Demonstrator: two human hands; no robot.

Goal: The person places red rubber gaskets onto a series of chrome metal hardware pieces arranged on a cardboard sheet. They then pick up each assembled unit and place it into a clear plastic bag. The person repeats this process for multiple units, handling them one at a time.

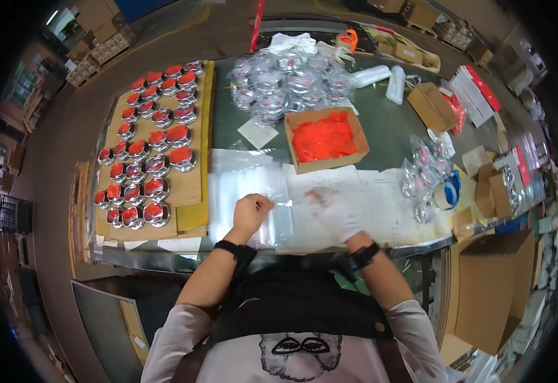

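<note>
My bare left hand is closed, thumb and fingertips pinched together, over a stack of clear plastic bags. What sits in the pinch, if anything, is too small or see-through to make out. My right hand, in a white glove with bare-looking fingertips, hovers above white paper sheets and is smeared by motion, so its fingers cannot be read. Just beyond the hands stands an open cardboard box full of red plastic pieces.
At left, rows of shiny metal caps with red tops stand on a cardboard sheet. Bagged metal parts are heaped at the back. Further right lie more bagged parts, a blue tape roll and small cartons. A large carton stands below the table's edge.
</note>
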